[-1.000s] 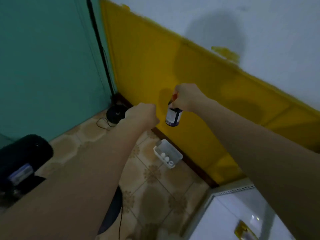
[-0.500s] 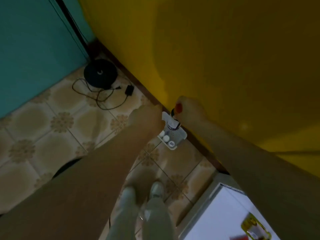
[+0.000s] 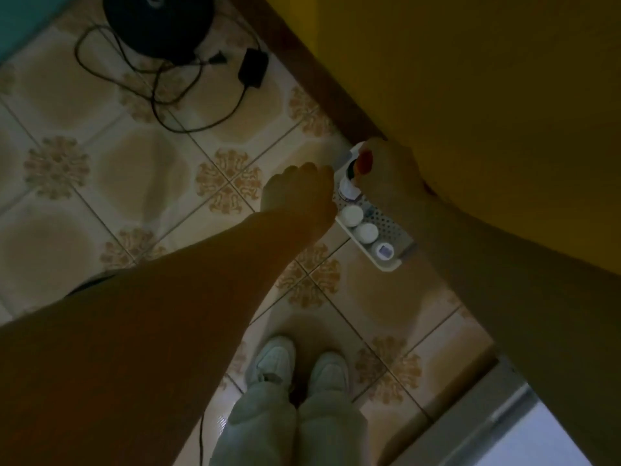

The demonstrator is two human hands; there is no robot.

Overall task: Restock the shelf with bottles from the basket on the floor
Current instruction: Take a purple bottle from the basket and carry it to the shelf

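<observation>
Noted in right hand (image 3: 386, 176): one bottle (image 3: 349, 188), grip closed round its upper end, just by the red top. Long axis near vertical, seen almost end-on from above, body hanging below the hand. Held over the far end of the white basket (image 3: 389, 227) on the floor, hard against the skirting of the yellow wall. Cannot tell whether lifted free of the basket or resting in it.

Left hand (image 3: 299, 193) just beside the bottle, on its left, curled in a fist. Nothing seen in it; palm side hidden.

Right hand judged the working one. Straight-up lift judged necessary before any travel to the shelf.

Toward the basket's near end: two white-capped bottles (image 3: 353, 214) and one purple-topped bottle (image 3: 385, 252).

Shelf not identified. White unit (image 3: 554, 438) at lower right cut off by the frame edge. Light dim, label unreadable.
</observation>
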